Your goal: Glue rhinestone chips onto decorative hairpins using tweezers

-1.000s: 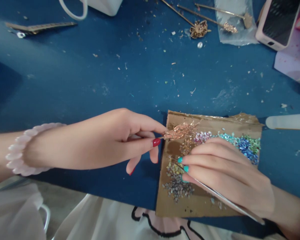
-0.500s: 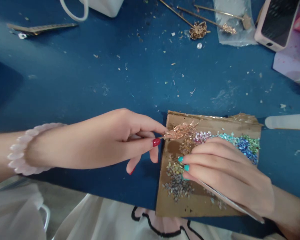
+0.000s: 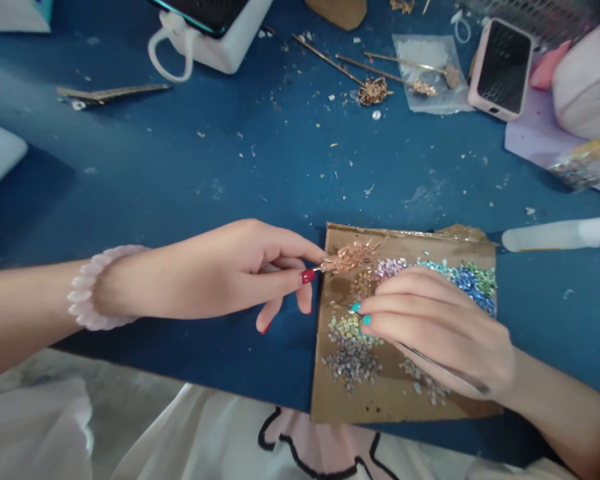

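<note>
My left hand (image 3: 235,273), red-nailed, pinches the thin stem of a copper-coloured hair stick (image 3: 353,259) between thumb and index finger. Its branching wire ornament points right, over the top left of a cardboard sheet (image 3: 337,410). My right hand (image 3: 440,320), with turquoise nails, is closed around metal tweezers (image 3: 445,370). Their tips point left, just below the ornament and apart from it; whether they grip anything is too small to tell. Beneath them lie yellow-green chips (image 3: 345,327) and grey chips (image 3: 353,365). Pink chips (image 3: 391,268) and blue chips (image 3: 473,283) show beyond my right hand, which hides part of the board.
Right of the cardboard lies a white pen-like tube (image 3: 565,233). Farther back are a flower-headed metal stick (image 3: 373,91), a clear plastic bag (image 3: 425,93) and a pink-cased device (image 3: 503,70). A white box (image 3: 230,57) and a slim dark metal tool (image 3: 110,95) are at upper left.
The camera view has shifted, showing more of the far table. The tweezers have moved slightly up the board toward the ornament. Both hands keep their holds.
</note>
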`<action>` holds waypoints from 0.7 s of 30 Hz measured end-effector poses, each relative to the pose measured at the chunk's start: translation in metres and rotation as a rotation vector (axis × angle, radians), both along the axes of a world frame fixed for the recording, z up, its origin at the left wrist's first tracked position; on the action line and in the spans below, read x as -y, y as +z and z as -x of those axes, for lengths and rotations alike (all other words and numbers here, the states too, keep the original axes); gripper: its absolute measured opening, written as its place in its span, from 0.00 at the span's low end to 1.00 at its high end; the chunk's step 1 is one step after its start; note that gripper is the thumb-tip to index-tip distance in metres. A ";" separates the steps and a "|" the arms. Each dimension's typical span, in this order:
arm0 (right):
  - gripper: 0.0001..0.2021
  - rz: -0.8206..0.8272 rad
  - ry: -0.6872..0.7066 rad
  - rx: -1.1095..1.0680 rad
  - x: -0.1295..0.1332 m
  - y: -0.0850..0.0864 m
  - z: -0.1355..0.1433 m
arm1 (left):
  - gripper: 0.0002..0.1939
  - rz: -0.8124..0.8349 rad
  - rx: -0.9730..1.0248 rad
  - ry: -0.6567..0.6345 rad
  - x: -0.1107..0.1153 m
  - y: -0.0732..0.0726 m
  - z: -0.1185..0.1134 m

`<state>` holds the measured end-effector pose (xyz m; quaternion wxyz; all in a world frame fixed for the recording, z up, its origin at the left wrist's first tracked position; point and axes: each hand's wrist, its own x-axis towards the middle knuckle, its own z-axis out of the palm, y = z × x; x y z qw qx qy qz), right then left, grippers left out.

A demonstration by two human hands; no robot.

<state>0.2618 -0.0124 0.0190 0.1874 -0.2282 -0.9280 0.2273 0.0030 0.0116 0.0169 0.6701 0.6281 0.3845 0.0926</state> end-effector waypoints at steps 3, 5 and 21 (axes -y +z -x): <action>0.08 -0.026 -0.016 -0.006 0.002 0.001 -0.001 | 0.16 -0.015 -0.007 -0.014 0.000 0.000 0.000; 0.08 -0.064 -0.033 -0.023 0.003 0.001 -0.001 | 0.17 -0.016 -0.009 -0.007 0.001 0.000 -0.001; 0.05 -0.407 -0.175 -0.120 0.016 -0.010 0.002 | 0.14 -0.108 0.040 0.112 0.014 0.001 -0.019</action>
